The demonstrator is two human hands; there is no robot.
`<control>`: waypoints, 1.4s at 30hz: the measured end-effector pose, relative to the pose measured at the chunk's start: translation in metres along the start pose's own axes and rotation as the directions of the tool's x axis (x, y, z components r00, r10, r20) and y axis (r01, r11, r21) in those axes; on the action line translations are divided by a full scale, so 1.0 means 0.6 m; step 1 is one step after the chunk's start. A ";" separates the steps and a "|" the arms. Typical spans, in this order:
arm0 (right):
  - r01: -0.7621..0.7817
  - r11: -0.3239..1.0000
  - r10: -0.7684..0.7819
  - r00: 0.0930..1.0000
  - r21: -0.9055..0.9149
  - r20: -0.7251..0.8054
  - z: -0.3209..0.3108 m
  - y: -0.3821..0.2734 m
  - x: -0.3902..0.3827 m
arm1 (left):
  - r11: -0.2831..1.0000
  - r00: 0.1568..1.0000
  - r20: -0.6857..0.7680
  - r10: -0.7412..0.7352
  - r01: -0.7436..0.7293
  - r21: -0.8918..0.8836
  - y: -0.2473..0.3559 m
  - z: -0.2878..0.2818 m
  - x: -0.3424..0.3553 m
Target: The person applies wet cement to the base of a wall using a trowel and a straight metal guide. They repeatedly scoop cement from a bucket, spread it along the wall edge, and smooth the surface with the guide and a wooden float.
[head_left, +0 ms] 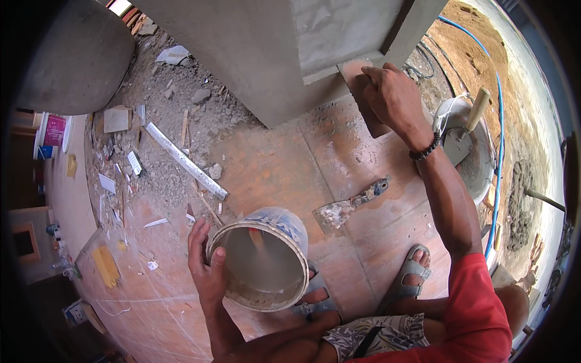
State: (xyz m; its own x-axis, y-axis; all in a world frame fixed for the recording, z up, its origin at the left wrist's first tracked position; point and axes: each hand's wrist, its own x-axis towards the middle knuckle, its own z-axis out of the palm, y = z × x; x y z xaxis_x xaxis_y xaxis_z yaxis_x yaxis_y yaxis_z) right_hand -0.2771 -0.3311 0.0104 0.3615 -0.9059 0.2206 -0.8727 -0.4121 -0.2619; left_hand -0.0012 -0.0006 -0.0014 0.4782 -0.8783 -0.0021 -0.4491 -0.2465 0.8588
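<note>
My right hand (390, 100) grips a flat rectangular float (354, 78) against the lower edge of the grey plastered column (242, 54), beside a recessed panel (336, 30). My left hand (206, 257) holds the rim of a white bucket (284, 224) at the lower middle. The bucket has grey, watery liquid (269, 266) in it and a red-handled tool (254, 234) partly sunk there. A stained putty knife (351, 206) lies on the tiles between my hands. Right of my right arm, a tub (478, 172) holds grey mortar and a trowel with a wooden handle (478, 109).
Rubble (200, 97), a long white strip (181, 157) and yellow scraps (108, 266) lie on the left. A large grey rounded object (78, 60) stands upper left. A blue hose (497, 139) runs past sand (478, 54) on the right. My sandalled feet (411, 272) are below.
</note>
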 end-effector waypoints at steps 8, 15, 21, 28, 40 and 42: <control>-0.027 0.967 0.063 0.989 0.253 -0.134 -0.012 0.046 -0.037 | 1.000 1.000 0.000 -0.008 0.008 0.019 0.001 -0.004 0.000; -0.243 0.450 0.271 0.954 0.860 0.127 0.102 0.041 -0.098 | 1.000 1.000 0.003 -0.009 0.009 0.020 0.005 0.000 0.004; -0.077 0.443 0.303 0.951 0.893 -0.068 0.156 0.002 -0.048 | 0.999 1.000 0.007 -0.008 0.007 0.051 0.006 -0.002 0.002; -0.190 0.520 0.316 0.949 0.833 0.019 0.240 -0.057 -0.067 | 0.999 1.000 0.016 -0.026 0.025 0.026 0.010 0.001 0.004; -0.307 0.089 0.472 0.851 0.947 0.231 0.195 -0.117 -0.034 | 0.997 0.999 0.035 -0.041 0.039 0.063 0.015 0.002 0.007; -0.357 0.040 0.424 0.852 0.933 0.308 0.224 -0.161 -0.055 | 0.997 0.998 0.034 -0.051 0.049 0.065 0.015 0.001 0.006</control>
State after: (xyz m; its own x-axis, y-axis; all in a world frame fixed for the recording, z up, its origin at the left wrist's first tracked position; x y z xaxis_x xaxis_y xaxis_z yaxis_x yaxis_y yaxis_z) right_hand -0.1606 -0.2745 -0.0980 0.0388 -0.9764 -0.2126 0.1424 0.2160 -0.9659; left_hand -0.0041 -0.0062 0.0058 0.4744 -0.8780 -0.0638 -0.4730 -0.3154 0.8227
